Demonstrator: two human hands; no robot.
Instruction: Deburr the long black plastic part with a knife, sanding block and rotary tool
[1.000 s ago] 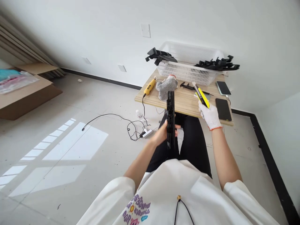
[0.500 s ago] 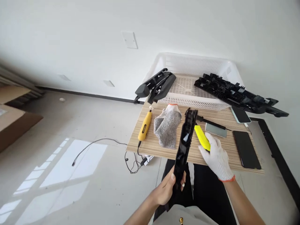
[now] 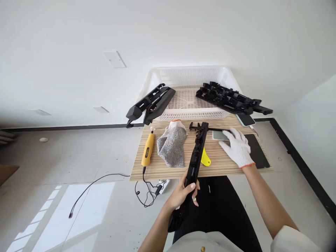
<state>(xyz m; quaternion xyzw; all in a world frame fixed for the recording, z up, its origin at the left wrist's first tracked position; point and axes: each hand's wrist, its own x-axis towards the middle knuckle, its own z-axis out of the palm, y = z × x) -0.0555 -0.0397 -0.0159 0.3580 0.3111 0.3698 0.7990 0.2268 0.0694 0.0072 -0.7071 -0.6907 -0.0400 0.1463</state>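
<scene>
My bare left hand (image 3: 183, 194) is wrapped round a long black plastic trim part (image 3: 195, 157), which slants up from my lap over the table's front edge. Its ribbed inner side shows. In a white knit glove, my right hand (image 3: 237, 148) has its fingers spread, fingertips at the right end of a black caliper (image 3: 216, 130). Whether they touch it, I cannot tell. The caliper's jaws show left of the trim part, which crosses in front of it. Under the caliper lies a pale grey-green block (image 3: 219, 136). A yellow tool (image 3: 206, 159) with a hole in its end is partly hidden behind the trim part.
A white plastic basket (image 3: 194, 114) at the back carries black trim parts (image 3: 153, 105) on its left and more trim parts (image 3: 231, 98) on its right. A yellow rotary tool (image 3: 148, 148), a grey cloth (image 3: 173, 147) and two phones (image 3: 257, 150) lie on the wooden tabletop (image 3: 162, 171).
My right hand has let go of the yellow tool, which now lies on the table, and has moved to the caliper's end. The trim part has turned in my left hand. My view has shifted.
</scene>
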